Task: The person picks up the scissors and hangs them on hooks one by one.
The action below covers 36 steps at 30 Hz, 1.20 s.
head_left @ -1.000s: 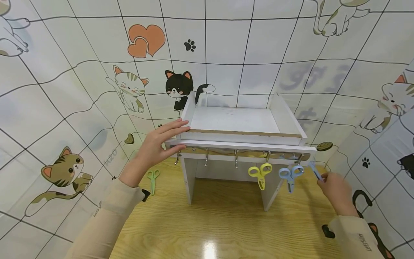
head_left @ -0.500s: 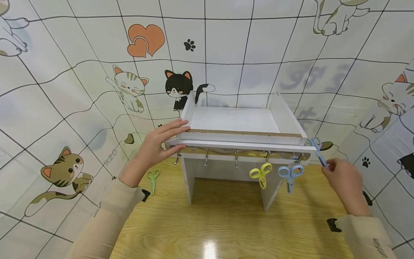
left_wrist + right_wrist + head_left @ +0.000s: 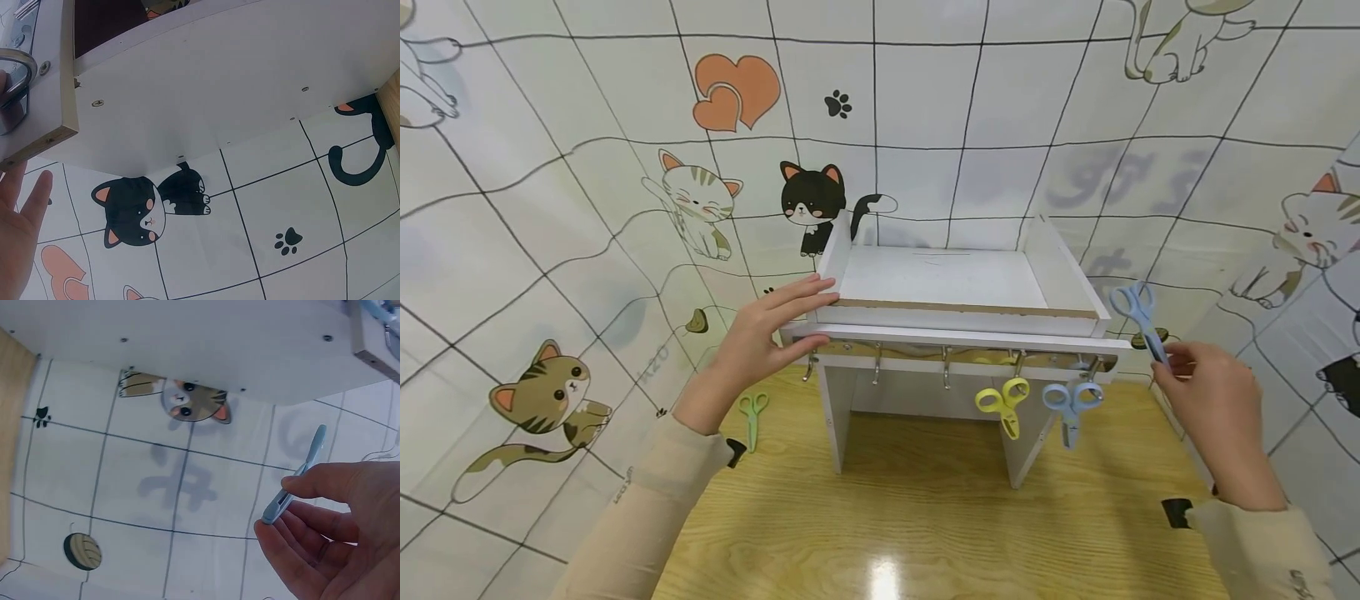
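My left hand (image 3: 763,325) rests its straight fingers on the front left corner of a white shelf unit (image 3: 955,336); its fingertips also show in the left wrist view. Off the unit's right end, my right hand (image 3: 1217,408) pinches blue scissors (image 3: 1138,312) by the blade end, handles upward. The right wrist view shows these scissors (image 3: 305,469) edge-on between thumb and fingers. A row of metal hooks (image 3: 947,371) lines the unit's front edge. Yellow scissors (image 3: 1006,407) and a second blue pair (image 3: 1071,410) hang from the right-hand hooks.
Green scissors (image 3: 752,425) lie on the wooden tabletop (image 3: 880,517), left of the unit. The unit's top forms a shallow tray with raised sides. A cloth (image 3: 1000,92) printed with cats and grid lines surrounds the table at the back and sides.
My right hand has moved up and to the right with the blue scissors, turning them so their handles show. The yellow scissors swing slightly on their hook. My left hand has stayed in place.
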### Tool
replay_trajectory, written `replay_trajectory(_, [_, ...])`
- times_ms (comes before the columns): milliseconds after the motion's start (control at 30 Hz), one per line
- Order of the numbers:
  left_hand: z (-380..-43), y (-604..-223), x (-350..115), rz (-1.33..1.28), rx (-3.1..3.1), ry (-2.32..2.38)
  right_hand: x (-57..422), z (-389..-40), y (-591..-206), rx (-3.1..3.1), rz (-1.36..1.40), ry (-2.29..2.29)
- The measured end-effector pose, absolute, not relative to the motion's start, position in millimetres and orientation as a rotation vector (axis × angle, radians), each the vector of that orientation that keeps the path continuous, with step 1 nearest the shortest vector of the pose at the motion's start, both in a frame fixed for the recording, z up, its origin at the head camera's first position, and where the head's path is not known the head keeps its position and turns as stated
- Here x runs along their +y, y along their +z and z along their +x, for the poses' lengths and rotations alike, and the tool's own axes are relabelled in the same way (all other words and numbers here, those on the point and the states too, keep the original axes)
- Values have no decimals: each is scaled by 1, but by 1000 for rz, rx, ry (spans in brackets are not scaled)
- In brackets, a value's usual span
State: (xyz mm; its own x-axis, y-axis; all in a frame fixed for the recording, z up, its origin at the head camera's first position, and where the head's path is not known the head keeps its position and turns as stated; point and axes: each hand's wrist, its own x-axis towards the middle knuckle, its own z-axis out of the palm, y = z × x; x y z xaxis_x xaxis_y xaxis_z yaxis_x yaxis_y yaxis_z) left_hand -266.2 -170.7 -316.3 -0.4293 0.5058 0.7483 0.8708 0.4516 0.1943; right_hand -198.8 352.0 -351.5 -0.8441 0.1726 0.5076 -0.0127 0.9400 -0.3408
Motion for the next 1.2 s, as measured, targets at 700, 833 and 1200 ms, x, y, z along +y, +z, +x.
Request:
replay_trajectory(700, [-266,-316,-171,-1151,-2096,-774,314,-170,-308,-2326,-37,544])
replay_trajectory(833, [-266,-316,-171,-1146,-2095,-768,307,-163,-304,-2294,0,578])
replay_trajectory(1200, [-264,-315,-170,-1135,-2106,-777,284,-143,-298,-2209,182,630])
